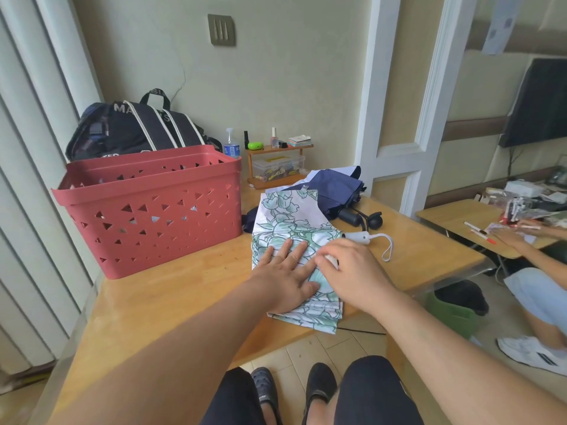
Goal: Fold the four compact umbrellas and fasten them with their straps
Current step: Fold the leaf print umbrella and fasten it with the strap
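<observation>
1. The floral umbrella [291, 222], white with a green flower print, lies at the centre of the frame on the wooden surface [171, 289]. Its canopy is flattened into pleats, and its lower edge reaches the near edge of the surface.
2. The left hand [285, 271] lies flat on the canopy with its fingers straight and spread, pressing the fabric down.
3. The right hand [346, 268] rests just beside the left hand. Its fingers are curled and pinch a fold of the canopy together with a small white part that cannot be identified.
4. The white handle [359, 237] of the floral umbrella, with its wrist loop [388, 250], projects to the right of the canopy, just above the right hand.
5. A navy umbrella [334, 188], loosely collapsed, lies behind the floral umbrella, upper right of centre. Its dark handle [349, 216] points toward the right.
6. A red perforated basket [159, 210] stands on the surface at centre left, well apart from both hands.
7. A dark backpack [132, 127] sits behind the basket, against the wall.
8. A second person's hand [518, 240] rests on another table at the right edge of the frame.
</observation>
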`<control>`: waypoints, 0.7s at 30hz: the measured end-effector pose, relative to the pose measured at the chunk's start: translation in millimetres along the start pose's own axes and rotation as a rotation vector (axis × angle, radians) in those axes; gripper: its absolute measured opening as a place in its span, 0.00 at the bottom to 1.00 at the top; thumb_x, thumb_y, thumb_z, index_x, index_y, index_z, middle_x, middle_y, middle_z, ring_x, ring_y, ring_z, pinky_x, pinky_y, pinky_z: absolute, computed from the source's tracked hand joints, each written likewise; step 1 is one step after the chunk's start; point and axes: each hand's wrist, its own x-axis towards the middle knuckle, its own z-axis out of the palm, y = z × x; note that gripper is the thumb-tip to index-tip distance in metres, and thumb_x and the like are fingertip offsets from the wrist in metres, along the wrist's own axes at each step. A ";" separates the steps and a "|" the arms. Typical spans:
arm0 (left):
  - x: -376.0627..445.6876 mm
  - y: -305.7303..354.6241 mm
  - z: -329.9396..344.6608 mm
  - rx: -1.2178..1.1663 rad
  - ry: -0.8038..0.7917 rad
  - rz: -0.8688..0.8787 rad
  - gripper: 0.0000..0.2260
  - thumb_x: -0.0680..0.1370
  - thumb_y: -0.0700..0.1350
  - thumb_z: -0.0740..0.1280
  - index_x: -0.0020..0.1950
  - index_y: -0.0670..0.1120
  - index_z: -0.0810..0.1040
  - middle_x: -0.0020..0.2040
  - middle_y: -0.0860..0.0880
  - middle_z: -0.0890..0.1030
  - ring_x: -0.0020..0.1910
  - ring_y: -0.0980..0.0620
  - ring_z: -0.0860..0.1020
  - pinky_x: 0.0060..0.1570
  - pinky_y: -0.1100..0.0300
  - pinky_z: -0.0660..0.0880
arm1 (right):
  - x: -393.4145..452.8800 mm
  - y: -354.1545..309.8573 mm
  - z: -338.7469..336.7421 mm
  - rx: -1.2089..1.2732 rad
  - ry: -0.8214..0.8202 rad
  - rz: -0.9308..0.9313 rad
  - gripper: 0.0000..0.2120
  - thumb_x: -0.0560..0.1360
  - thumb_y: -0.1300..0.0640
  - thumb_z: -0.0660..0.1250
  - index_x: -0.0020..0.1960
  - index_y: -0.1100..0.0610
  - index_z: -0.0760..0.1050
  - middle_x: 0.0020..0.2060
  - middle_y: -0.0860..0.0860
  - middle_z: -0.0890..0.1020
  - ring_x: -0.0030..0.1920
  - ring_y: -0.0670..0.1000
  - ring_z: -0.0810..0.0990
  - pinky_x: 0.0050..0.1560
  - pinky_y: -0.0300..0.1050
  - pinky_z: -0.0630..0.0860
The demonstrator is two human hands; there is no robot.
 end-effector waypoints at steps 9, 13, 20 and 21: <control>-19.0 -7.7 10.8 -0.157 -0.010 -0.005 0.40 0.81 0.73 0.43 0.84 0.53 0.36 0.84 0.54 0.34 0.81 0.52 0.31 0.81 0.47 0.34 | 4.0 23.2 19.5 -0.300 -0.598 0.214 0.36 0.84 0.35 0.47 0.84 0.50 0.37 0.81 0.41 0.33 0.82 0.44 0.36 0.81 0.61 0.47; -36.8 -9.9 10.3 -0.197 -0.055 -0.049 0.38 0.80 0.74 0.44 0.84 0.59 0.39 0.84 0.52 0.34 0.82 0.48 0.31 0.82 0.46 0.38 | 2.0 18.5 13.7 -0.301 -0.607 0.192 0.37 0.84 0.33 0.46 0.85 0.49 0.37 0.81 0.41 0.33 0.82 0.44 0.36 0.81 0.61 0.46; -41.1 -6.4 4.5 -0.168 -0.090 -0.056 0.35 0.80 0.74 0.45 0.84 0.62 0.40 0.84 0.51 0.35 0.82 0.46 0.33 0.81 0.46 0.38 | 22.7 -3.6 -4.5 -0.402 -0.486 0.265 0.16 0.83 0.47 0.56 0.62 0.54 0.74 0.68 0.56 0.77 0.65 0.60 0.77 0.56 0.53 0.76; -41.0 -5.8 4.4 -0.167 -0.091 -0.058 0.35 0.80 0.74 0.45 0.84 0.62 0.40 0.84 0.51 0.35 0.82 0.46 0.33 0.82 0.46 0.38 | 23.7 -10.9 -3.5 -0.387 -0.396 0.261 0.12 0.83 0.48 0.56 0.55 0.54 0.74 0.61 0.55 0.80 0.59 0.60 0.79 0.52 0.52 0.76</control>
